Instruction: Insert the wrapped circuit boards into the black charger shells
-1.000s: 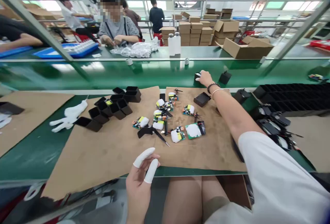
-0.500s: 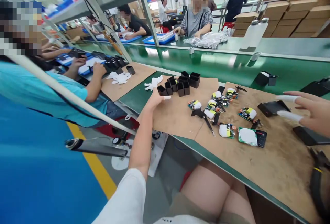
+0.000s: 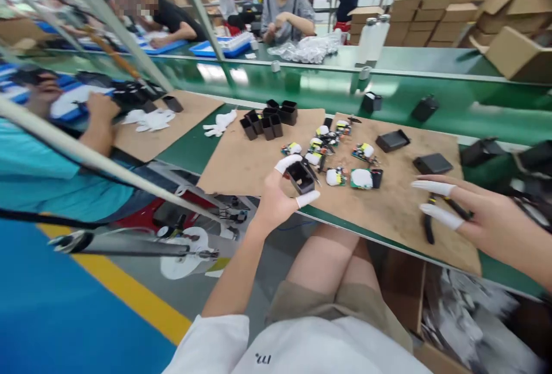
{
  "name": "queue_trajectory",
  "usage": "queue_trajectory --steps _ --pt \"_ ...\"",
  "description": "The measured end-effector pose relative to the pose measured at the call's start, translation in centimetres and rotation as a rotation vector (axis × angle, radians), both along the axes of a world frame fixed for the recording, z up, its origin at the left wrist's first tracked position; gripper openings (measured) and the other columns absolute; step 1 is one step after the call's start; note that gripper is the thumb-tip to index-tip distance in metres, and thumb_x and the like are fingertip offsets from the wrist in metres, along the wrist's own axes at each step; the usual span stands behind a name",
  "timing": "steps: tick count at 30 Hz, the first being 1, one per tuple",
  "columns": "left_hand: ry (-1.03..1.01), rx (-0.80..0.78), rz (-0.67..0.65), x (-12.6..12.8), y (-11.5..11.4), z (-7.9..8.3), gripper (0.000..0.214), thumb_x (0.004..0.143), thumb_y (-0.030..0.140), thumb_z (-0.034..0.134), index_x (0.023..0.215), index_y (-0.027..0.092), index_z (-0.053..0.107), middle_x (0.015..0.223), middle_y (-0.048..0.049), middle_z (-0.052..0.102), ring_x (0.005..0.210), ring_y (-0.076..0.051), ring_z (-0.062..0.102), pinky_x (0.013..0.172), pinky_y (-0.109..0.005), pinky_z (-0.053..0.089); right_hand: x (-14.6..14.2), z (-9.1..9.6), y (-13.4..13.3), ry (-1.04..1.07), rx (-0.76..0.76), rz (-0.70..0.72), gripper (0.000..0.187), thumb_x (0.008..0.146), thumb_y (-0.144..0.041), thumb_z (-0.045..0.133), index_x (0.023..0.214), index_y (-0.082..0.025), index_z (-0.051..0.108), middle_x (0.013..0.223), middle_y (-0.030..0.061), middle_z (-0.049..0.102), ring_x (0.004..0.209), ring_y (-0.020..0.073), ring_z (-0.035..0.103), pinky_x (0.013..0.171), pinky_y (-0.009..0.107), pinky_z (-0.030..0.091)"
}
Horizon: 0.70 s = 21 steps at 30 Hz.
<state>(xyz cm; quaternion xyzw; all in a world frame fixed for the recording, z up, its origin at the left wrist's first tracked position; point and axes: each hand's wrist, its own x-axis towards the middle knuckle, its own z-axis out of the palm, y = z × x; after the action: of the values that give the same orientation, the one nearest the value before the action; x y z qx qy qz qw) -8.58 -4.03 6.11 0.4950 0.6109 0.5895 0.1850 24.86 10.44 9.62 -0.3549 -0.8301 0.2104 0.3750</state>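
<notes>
Between its thumb and finger, both in white finger cots, my left hand [image 3: 278,201] grips a black plastic housing [image 3: 301,177] with its open end facing me. My right hand [image 3: 483,210] hovers over the right of the bench, fingers apart and holding nothing, with black-handled pliers [image 3: 428,226] just beside it. Several circuit boards [image 3: 336,177] with white and yellow parts lie on the cardboard sheet [image 3: 379,213] in the middle. Farther left, several more black housings [image 3: 269,124] stand in a cluster. Two black casing pieces [image 3: 392,140] rest on the right part of the cardboard.
A white glove [image 3: 219,123] lies left of the housings. Behind the cardboard runs a green belt [image 3: 319,89] carrying black units [image 3: 425,108]. A co-worker in a turquoise shirt [image 3: 56,173] sits at left. A slanting white pole [image 3: 107,158] crosses the left side.
My left hand has picked up a black housing from the cluster and brought it closer to me. My right hand stays open over the right side. The view has turned right.
</notes>
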Motion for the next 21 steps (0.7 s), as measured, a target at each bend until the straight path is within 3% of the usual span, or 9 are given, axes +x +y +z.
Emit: queue_trajectory --steps 3,6,8,11,15,17,21 --pt "0.035 -0.068 -0.151 3.5 0.4 -1.4 0.059 0.066 0.032 0.094 0.119 0.023 0.069 0.12 -0.0089 0.071 0.12 -0.033 0.066 0.114 -0.046 0.049 0.1 -2.1 -2.4 -0.176 -0.088 -0.005 0.044 0.085 -0.052 0.071 0.124 -0.032 0.078 0.121 0.0105 0.08 0.097 0.0326 0.078 0.093 0.055 0.063" --pt "0.078 -0.121 -0.282 5.7 1.5 -3.6 0.068 0.071 0.025 0.087 0.134 0.022 0.062 0.124 -0.011 0.069 0.126 -0.034 0.064 0.118 -0.052 0.045 -1.3 -3.5 -3.7 -0.235 -0.16 -0.136 0.054 0.088 -0.039 0.069 0.14 -0.025 0.065 0.135 0.0133 0.074 0.103 0.0318 0.076 0.096 0.057 0.062" --pt "0.056 -0.135 -0.33 6.5 2.1 -4.8 0.082 0.069 0.021 0.087 0.144 0.02 0.054 0.141 -0.0158 0.063 0.139 -0.036 0.057 0.125 -0.054 0.039 -3.1 -3.8 -3.3 -0.286 -0.127 -0.106 0.057 0.088 -0.031 0.068 0.144 -0.023 0.06 0.142 0.0142 0.069 0.122 0.0343 0.07 0.106 0.059 0.057" --pt "0.001 -0.157 -0.328 6.7 2.3 -5.8 0.092 0.068 0.025 0.09 0.149 0.018 0.048 0.16 -0.0211 0.048 0.154 -0.039 0.043 0.13 -0.055 0.032 -6.1 -3.8 -1.5 -0.397 -0.036 0.027 0.059 0.085 -0.019 0.065 0.143 -0.017 0.059 0.149 0.0176 0.062 0.142 0.0364 0.054 0.12 0.06 0.046" --pt "-0.016 -0.163 -0.323 6.5 2.0 -5.9 0.087 0.069 0.025 0.089 0.147 0.02 0.051 0.161 -0.0186 0.05 0.156 -0.037 0.042 0.131 -0.053 0.031 -9.7 -3.5 1.3 -0.614 0.102 0.142 0.071 0.074 -0.017 0.074 0.143 -0.009 0.059 0.156 0.0248 0.05 0.147 0.0435 0.042 0.122 0.06 0.04" --pt "-0.021 -0.146 -0.332 6.5 1.9 -5.8 0.084 0.069 0.024 0.089 0.145 0.02 0.054 0.158 -0.0172 0.053 0.154 -0.036 0.045 0.131 -0.053 0.032 -11.2 -3.2 2.1 -0.698 0.151 0.178 0.066 0.073 -0.018 0.075 0.137 -0.012 0.065 0.152 0.0241 0.052 0.144 0.0448 0.043 0.118 0.06 0.042" --pt "-0.027 -0.129 -0.351 6.2 1.9 -5.8 0.081 0.07 0.023 0.089 0.144 0.022 0.056 0.156 -0.0152 0.057 0.151 -0.035 0.049 0.13 -0.052 0.034 -12.8 -1.6 2.8 -0.79 0.179 0.264 0.034 0.076 -0.014 0.068 0.109 -0.013 0.075 0.127 0.0235 0.067 0.123 0.0414 0.057 0.104 0.054 0.048"
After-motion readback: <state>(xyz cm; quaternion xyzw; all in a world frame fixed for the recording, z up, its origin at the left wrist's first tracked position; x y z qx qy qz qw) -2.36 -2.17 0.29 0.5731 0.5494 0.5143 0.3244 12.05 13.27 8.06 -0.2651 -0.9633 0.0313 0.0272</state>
